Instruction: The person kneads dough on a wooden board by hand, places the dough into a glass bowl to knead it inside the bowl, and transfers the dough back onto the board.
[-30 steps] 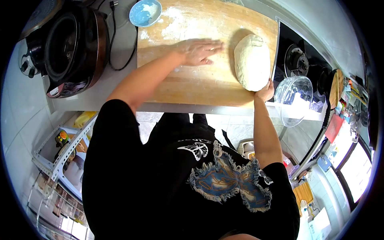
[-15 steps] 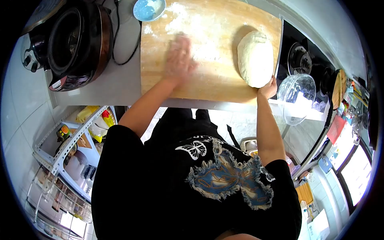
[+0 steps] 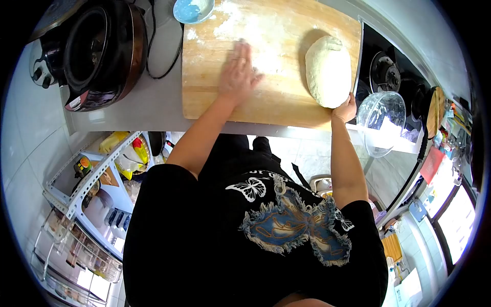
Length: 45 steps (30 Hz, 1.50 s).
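A floured wooden board (image 3: 279, 110) lies on the counter. My left hand (image 3: 238, 75) rests palm down on its left half, fingers stretched out and slightly blurred, with thin flour around it. On the right side of the board sits a large oval lump of pale dough (image 3: 328, 71). My right hand (image 3: 345, 109) is at the board's near right corner, just below the dough, its fingers curled at the board's edge; part of them is hidden. A blue bowl (image 3: 193, 10) with flour in it stands at the far left corner of the board.
A clear bowl (image 3: 381, 124) stands right of the board, near a black stove (image 3: 383, 71). Left on the counter are a dark appliance (image 3: 105, 56) and a black cord (image 3: 162, 75). A white shelf rack (image 3: 97, 176) stands below.
My left hand has slid a little to the right across the floured board. My right hand stays at the corner, and the dough has not moved on the board. The view has shifted slightly.
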### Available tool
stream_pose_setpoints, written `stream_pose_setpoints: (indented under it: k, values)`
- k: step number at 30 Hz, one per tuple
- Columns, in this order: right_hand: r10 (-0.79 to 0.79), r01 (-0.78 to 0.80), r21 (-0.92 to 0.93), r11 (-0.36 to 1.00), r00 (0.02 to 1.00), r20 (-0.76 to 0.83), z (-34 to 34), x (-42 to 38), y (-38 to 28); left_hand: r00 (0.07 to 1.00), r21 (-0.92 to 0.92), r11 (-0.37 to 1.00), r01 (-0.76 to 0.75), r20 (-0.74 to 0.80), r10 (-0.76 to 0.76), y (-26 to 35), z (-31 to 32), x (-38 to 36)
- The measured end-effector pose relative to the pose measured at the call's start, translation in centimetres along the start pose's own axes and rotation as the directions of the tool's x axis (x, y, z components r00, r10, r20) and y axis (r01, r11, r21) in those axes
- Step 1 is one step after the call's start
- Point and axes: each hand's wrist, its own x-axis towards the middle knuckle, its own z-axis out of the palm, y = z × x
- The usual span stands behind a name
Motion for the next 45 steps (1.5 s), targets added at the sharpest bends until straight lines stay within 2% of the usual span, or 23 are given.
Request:
stream_pose_setpoints:
  k: [3, 4, 8, 10, 11, 13, 15, 17, 20, 23, 25, 27, 29, 30, 31, 33, 35, 37, 38, 40, 41, 44, 45]
  values:
    - [-0.015, 0.015, 0.01, 1.0, 1.0, 0.011, 0.4, 0.5, 0.9, 0.983, 0.13, 0.991, -0.036, -0.172, 0.058, -0.7, -0.5, 0.5]
    - [-0.028, 0.028, 0.006, 1.0, 0.999, 0.018, 0.4, 0.4, 1.1, 0.989, 0.211, 0.971, 0.116, -0.114, -0.093, -2.5, -0.7, 1.2]
    - [-0.067, 0.069, -0.095, 0.993, 0.998, 0.02, -0.9, -0.2, -1.0, 0.951, 0.146, 0.946, 0.288, -0.159, -0.265, -8.3, -1.3, 2.1]
    - [-0.069, 0.068, -0.095, 0.993, 0.998, -0.001, -0.7, -0.2, -1.0, 0.995, 0.269, 0.958, 0.099, -0.034, -0.093, -8.3, -0.5, 1.5]
    - [-0.069, 0.069, -0.092, 0.993, 0.998, -0.001, -0.7, -0.1, -1.0, 0.995, 0.271, 0.958, 0.099, -0.035, -0.093, -7.1, -1.5, 0.9]
    - [-0.044, 0.046, -0.103, 0.994, 0.999, 0.027, -0.9, -0.2, -1.2, 0.964, 0.076, 0.972, -0.221, 0.172, 0.205, -4.3, -3.4, -1.3]
    - [-0.074, 0.075, -0.111, 0.991, 0.997, 0.013, -1.0, -0.3, -1.6, 0.981, 0.091, 0.979, -0.184, 0.079, 0.177, -4.7, -2.7, -1.0]
    - [-0.107, 0.106, -0.122, 0.987, 0.994, -0.001, -1.2, -0.3, -1.6, 0.992, 0.099, 0.99, 0.105, -0.076, -0.098, -4.7, -1.7, 0.3]
    - [-0.041, 0.043, -0.107, 0.993, 0.999, 0.019, -0.9, -0.5, -1.8, 0.999, 0.24, 0.971, -0.021, 0.052, 0.009, -1.4, 0.6, 2.9]
    - [-0.042, 0.042, -0.111, 0.993, 0.999, -0.001, -1.0, -0.5, -1.9, 0.976, 0.028, 0.981, -0.194, 0.103, 0.191, 2.9, 1.1, 4.5]
    - [-0.049, 0.054, -0.11, 0.992, 0.997, 0.054, -1.1, -0.2, -1.5, 0.959, 0.074, 0.967, -0.243, 0.171, 0.228, 3.2, 1.5, 6.1]
    - [-0.072, 0.078, -0.11, 0.991, 0.995, 0.063, -1.6, -0.1, -2.2, 0.99, 0.137, 0.988, -0.076, -0.11, 0.092, 0.9, 3.3, 8.8]
    - [0.099, -0.132, 0.202, 0.971, 0.982, 0.164, -0.5, 1.3, 0.5, 0.986, 0.015, 1.0, -0.014, -0.168, 0.016, 0.8, 3.6, 9.4]
    - [0.168, -0.382, 0.506, 0.773, 0.893, 0.418, -0.3, 2.7, 2.5, 0.991, -0.224, 0.969, -0.102, -0.107, 0.08, 1.0, 3.3, 10.0]
    - [0.218, -0.46, 0.527, 0.715, 0.863, 0.457, -2.4, 1.8, -0.9, 0.985, -0.456, 0.873, -0.172, -0.062, 0.161, 1.2, 3.1, 10.7]
    - [0.236, -0.505, 0.512, 0.695, 0.832, 0.502, -4.1, 1.5, -2.6, 0.991, -0.522, 0.844, -0.127, -0.026, 0.133, 3.3, 3.1, 12.7]
    - [0.239, -0.524, 0.474, 0.708, 0.809, 0.538, -4.7, 1.1, -2.7, 0.99, -0.65, 0.755, 0.09, 0.138, 0.0, 6.2, 4.4, 16.1]
    - [0.283, -0.657, 0.424, 0.623, 0.695, 0.662, -5.4, 0.7, -3.5, 0.943, -0.723, 0.618, 0.309, 0.32, -0.098, 9.1, 5.9, 18.9]
    - [0.288, -0.695, 0.395, 0.601, 0.649, 0.704, -6.3, 0.2, -5.3, 0.945, -0.729, 0.614, 0.302, 0.312, -0.094, 10.5, 6.0, 20.2]
    - [0.155, -0.614, 0.403, 0.678, 0.656, 0.739, -6.6, -0.3, -6.6, 0.888, -0.516, 0.803, 0.298, 0.459, -0.035, 12.9, 6.0, 22.0]
    - [0.118, -0.552, 0.372, 0.746, 0.659, 0.743, -6.8, -1.0, -8.0, 0.89, -0.521, 0.8, 0.298, 0.455, -0.035, 13.7, 5.7, 21.9]
    - [-0.013, -0.511, 0.537, 0.671, 0.716, 0.698, -5.7, -1.9, -7.3, 0.93, -0.597, 0.746, 0.296, 0.36, -0.081, 15.0, 4.4, 18.8]
    - [-0.08, -0.472, 0.618, 0.629, 0.751, 0.655, -5.3, -2.2, -6.7, 0.972, -0.6, 0.773, 0.204, 0.22, -0.086, 15.4, 3.9, 17.0]
